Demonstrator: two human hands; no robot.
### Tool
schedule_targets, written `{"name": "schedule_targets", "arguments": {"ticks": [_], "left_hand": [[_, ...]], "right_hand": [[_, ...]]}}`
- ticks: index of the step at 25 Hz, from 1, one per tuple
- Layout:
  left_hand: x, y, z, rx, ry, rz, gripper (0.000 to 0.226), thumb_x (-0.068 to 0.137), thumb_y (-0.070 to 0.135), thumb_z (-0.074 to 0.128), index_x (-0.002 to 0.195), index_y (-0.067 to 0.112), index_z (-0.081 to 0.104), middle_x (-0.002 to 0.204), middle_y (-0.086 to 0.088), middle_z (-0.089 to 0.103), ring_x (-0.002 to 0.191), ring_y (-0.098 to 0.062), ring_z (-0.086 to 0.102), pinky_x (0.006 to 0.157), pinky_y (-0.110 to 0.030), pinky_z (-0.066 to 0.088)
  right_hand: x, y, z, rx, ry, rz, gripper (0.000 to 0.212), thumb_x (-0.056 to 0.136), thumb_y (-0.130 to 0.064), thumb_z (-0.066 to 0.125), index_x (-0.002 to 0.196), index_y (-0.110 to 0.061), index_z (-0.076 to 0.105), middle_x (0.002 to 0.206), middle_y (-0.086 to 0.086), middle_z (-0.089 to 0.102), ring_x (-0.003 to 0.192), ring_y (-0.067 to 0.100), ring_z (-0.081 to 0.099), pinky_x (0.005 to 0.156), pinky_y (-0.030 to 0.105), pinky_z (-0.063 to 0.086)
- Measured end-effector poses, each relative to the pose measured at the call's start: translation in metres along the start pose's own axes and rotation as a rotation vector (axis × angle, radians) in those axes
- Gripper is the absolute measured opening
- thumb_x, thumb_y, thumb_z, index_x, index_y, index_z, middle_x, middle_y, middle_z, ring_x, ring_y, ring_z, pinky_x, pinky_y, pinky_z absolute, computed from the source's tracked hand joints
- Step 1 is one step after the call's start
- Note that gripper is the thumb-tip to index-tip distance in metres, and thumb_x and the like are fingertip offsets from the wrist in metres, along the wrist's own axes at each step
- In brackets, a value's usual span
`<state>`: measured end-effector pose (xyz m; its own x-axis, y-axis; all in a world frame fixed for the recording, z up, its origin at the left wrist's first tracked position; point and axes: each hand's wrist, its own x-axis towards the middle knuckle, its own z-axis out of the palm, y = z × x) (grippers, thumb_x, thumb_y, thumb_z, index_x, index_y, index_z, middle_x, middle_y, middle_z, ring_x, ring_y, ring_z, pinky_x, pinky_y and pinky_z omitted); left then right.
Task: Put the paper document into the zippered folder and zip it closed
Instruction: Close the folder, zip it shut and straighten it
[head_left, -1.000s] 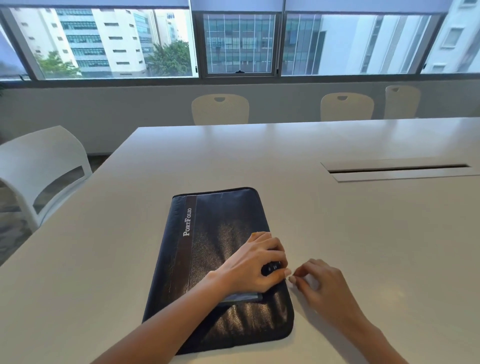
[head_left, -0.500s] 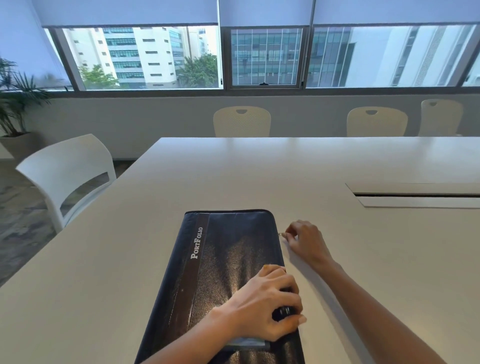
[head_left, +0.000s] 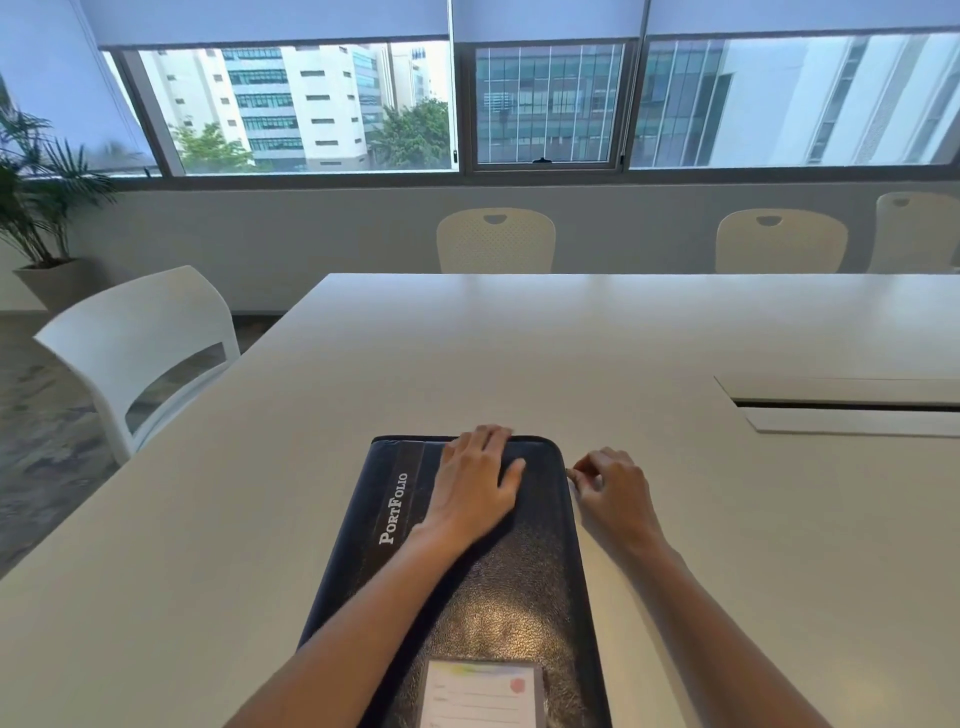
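A black zippered folder (head_left: 498, 587) marked "PortFolio" lies closed on the white table (head_left: 623, 338), with a name card window (head_left: 480, 693) on its near end. My left hand (head_left: 475, 486) lies flat with straight fingers on the folder's far end. At the folder's far right edge my right hand (head_left: 613, 491) pinches the small zipper pull between thumb and fingertips. The paper document is not in view.
A cable slot (head_left: 852, 405) is set into the table at the right. A white chair (head_left: 140, 353) stands at the table's left side, several cream chairs (head_left: 496, 241) along the far edge, and a potted plant (head_left: 36, 208) at the far left.
My left hand let go of the folder's near part and moved up to lie flat on its far end. My right hand slid the zipper pull along the right edge toward the far corner.
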<state>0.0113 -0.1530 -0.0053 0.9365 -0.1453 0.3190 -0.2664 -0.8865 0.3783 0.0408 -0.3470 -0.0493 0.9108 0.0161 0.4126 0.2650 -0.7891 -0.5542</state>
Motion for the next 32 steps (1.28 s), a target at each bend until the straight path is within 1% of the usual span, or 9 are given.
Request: {"name": "schedule_targets", "arguments": {"ticks": [3,8,13,18,22,25,28,30,32], "left_hand": [[0.033,-0.019,0.011,0.067,-0.046,-0.069,0.050,0.100,0.043,0.041,0.140,0.013,0.046,0.140,-0.006,0.050,0.129,-0.023,0.045,0.111,-0.041,0.032],[0.042,-0.034,0.023,-0.033,-0.003,-0.033,0.036,0.097,0.043,0.050,0.114,0.015,0.063,0.114,-0.004,0.059,0.109,-0.021,0.052,0.099,-0.037,0.037],[0.039,-0.040,0.026,-0.127,0.053,0.003,0.032,0.095,0.042,0.054,0.113,0.017,0.063,0.112,-0.001,0.058,0.108,-0.017,0.049,0.098,-0.037,0.037],[0.039,-0.042,0.029,-0.130,0.041,0.014,0.033,0.094,0.042,0.055,0.114,0.016,0.062,0.113,-0.001,0.057,0.107,-0.017,0.048,0.098,-0.039,0.037],[0.038,-0.040,0.026,-0.095,0.010,0.003,0.035,0.095,0.043,0.054,0.116,0.016,0.061,0.115,-0.003,0.057,0.109,-0.019,0.049,0.100,-0.040,0.036],[0.037,-0.036,0.021,0.012,-0.009,0.000,0.043,0.095,0.048,0.050,0.122,0.017,0.060,0.119,-0.003,0.057,0.113,-0.022,0.050,0.102,-0.041,0.034],[0.029,-0.039,0.007,0.163,-0.015,-0.102,0.061,0.091,0.060,0.047,0.132,0.015,0.052,0.132,-0.008,0.052,0.122,-0.026,0.047,0.105,-0.044,0.035],[0.018,-0.053,-0.009,0.251,-0.057,-0.255,0.076,0.088,0.067,0.046,0.138,0.010,0.043,0.143,-0.012,0.044,0.131,-0.029,0.041,0.107,-0.048,0.034],[0.004,-0.072,-0.026,0.333,-0.100,-0.408,0.086,0.086,0.072,0.044,0.142,0.007,0.036,0.148,-0.016,0.038,0.136,-0.032,0.035,0.109,-0.049,0.032]], "right_hand": [[0.000,0.001,0.001,-0.016,0.000,-0.033,0.014,0.085,-0.019,0.066,0.072,-0.020,0.063,0.075,-0.007,0.059,0.074,0.008,0.049,0.063,0.021,0.037],[0.004,0.003,0.001,-0.070,0.045,-0.045,0.012,0.087,-0.023,0.064,0.075,-0.018,0.063,0.074,-0.005,0.061,0.071,0.012,0.049,0.062,0.024,0.036],[0.027,0.000,0.003,0.018,0.030,-0.019,0.006,0.085,-0.017,0.068,0.079,-0.015,0.070,0.074,-0.002,0.071,0.065,0.013,0.061,0.063,0.027,0.046],[0.075,-0.013,0.007,0.182,-0.260,0.021,0.007,0.083,-0.009,0.069,0.086,-0.009,0.075,0.077,0.005,0.074,0.068,0.013,0.066,0.070,0.030,0.054],[0.116,-0.032,0.009,0.364,-0.637,0.292,0.007,0.080,-0.007,0.071,0.086,-0.004,0.073,0.072,0.008,0.065,0.070,0.019,0.057,0.065,0.029,0.048],[0.136,-0.046,0.004,0.293,-0.860,0.466,0.014,0.080,-0.007,0.071,0.092,0.000,0.071,0.072,0.009,0.064,0.064,0.019,0.056,0.058,0.027,0.048],[0.144,-0.061,0.005,0.165,-0.945,0.517,0.014,0.081,-0.010,0.071,0.091,-0.001,0.067,0.076,0.011,0.065,0.065,0.020,0.055,0.058,0.027,0.044],[0.145,-0.067,0.006,0.093,-0.942,0.529,0.006,0.083,-0.006,0.068,0.082,-0.002,0.063,0.069,0.010,0.061,0.061,0.020,0.053,0.057,0.027,0.043],[0.147,-0.069,0.008,0.050,-0.926,0.543,0.011,0.084,-0.002,0.064,0.075,-0.003,0.059,0.062,0.009,0.055,0.057,0.019,0.051,0.055,0.027,0.042]]}}
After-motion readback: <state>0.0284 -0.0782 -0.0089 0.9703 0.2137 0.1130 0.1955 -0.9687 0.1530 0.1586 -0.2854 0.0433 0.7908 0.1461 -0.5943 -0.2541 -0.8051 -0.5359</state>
